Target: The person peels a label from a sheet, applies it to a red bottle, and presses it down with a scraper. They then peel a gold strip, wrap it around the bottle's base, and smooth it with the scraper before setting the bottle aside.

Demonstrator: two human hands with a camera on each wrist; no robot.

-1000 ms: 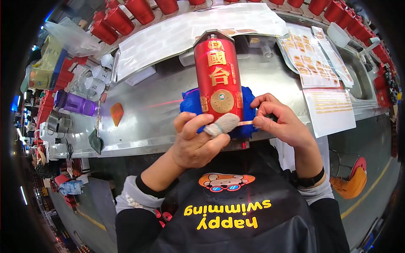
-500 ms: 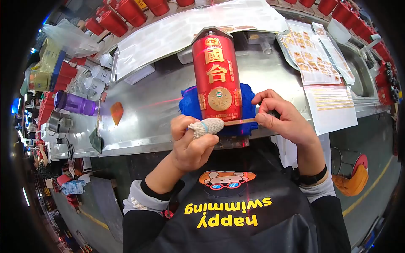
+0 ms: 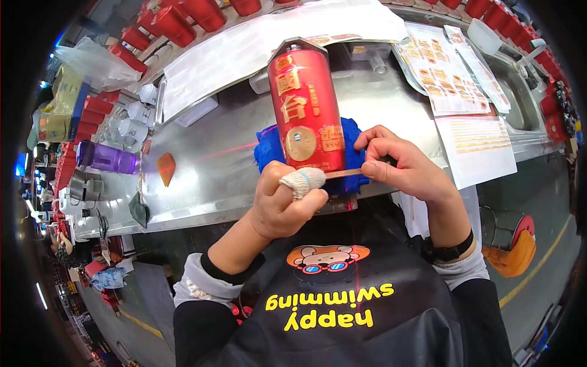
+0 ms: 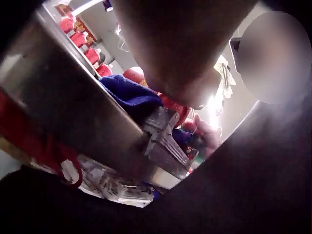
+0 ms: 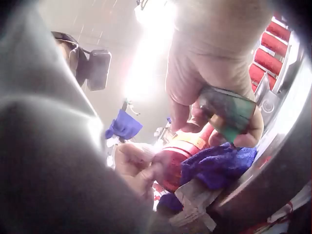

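Note:
A red bottle (image 3: pixel 315 122) with raised gold characters and a round gold emblem lies on a bunched blue cloth (image 3: pixel 266 150), its base toward the person. At that base, the left hand (image 3: pixel 275 205) grips the bottle with curled fingers. A knitted finger cover (image 3: pixel 302 181) on one of its fingers presses beside a thin gold strip (image 3: pixel 345 174). The strip's other end is pinched between thumb and forefinger of the right hand (image 3: pixel 406 166). In the right wrist view a flat green scraper-like piece (image 5: pixel 234 119) is tucked in the right hand. Fingers partly hide the bottle's base.
White sheets with gold stickers (image 3: pixel 443 73) and a sheet of gold strips (image 3: pixel 474 150) lie at right, near a sink (image 3: pixel 516 104). A purple bottle (image 3: pixel 107 157), an orange piece (image 3: pixel 166 168) and a dark green piece (image 3: pixel 139 209) are at left. Red bottles (image 3: pixel 202 13) line the back.
The red bottle has turned, so its characters and emblem have shifted left, and its body leans left. The left hand first worked over the strip, moved left, then closed in at the base.

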